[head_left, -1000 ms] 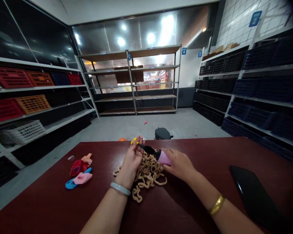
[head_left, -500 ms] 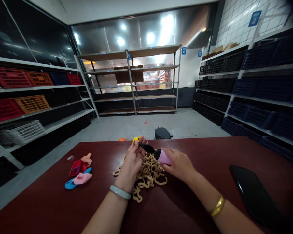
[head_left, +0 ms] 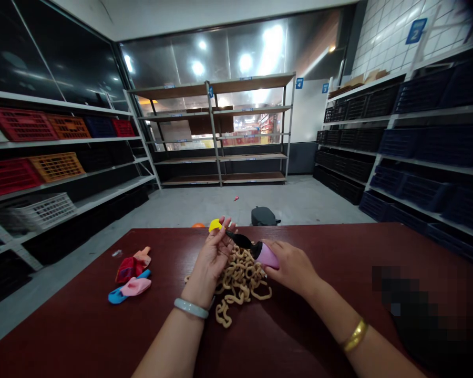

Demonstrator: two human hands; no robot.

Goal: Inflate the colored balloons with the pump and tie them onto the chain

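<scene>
On the far left, a rack holds red crates [head_left: 22, 124], an orange crate [head_left: 69, 126], a blue crate [head_left: 100, 127] and, lower down, a white crate [head_left: 52, 211]; on the far right are black crates [head_left: 353, 138] and dark blue crates [head_left: 453, 144], and I cannot tell what is inside any of them. The left hand [head_left: 212, 258] reaches up from the bottom with its palm turned up, and its fingers are pinched on the yellow balloon [head_left: 215, 226], which is by the far edge of the brown worktop [head_left: 299, 336]. The right hand [head_left: 294, 266] comes in from the low right with its back up, and its fingers are wrapped around the purple tool [head_left: 267, 256], whose black nose [head_left: 239, 240] points left to the left hand's fingertips. On the left of the worktop lie the floppy balloons [head_left: 132, 275], red, peach, blue and pink, in a little heap. The fingers hide part of the yellow balloon, and the worktop's edge hides most of an orange thing [head_left: 198, 225] behind it. The hands cover some of the curly tan loops [head_left: 240, 278] piled under them, and on the far right a dark shape [head_left: 421, 320] is too blurry and blocky to name
</scene>
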